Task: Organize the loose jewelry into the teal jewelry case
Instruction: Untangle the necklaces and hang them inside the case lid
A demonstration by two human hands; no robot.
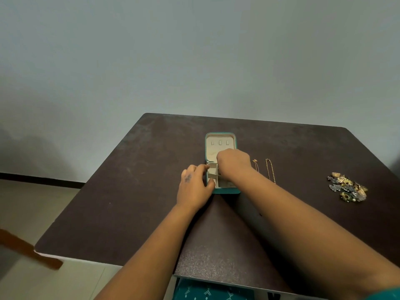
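Open teal fabric-covered jewelry case [220,146] lies between both hands, left hand [194,187] gripping its edge, right hand [233,163] curled inside, contents unseen; thin gold chains [269,169] just beyond the right wrist look light, tangle-prone, best pinched at clasps.

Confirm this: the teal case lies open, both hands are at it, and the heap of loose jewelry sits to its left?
Not quite. The head view shows the heap of loose jewelry to the right of the teal case, beyond two chains. The rest stands.
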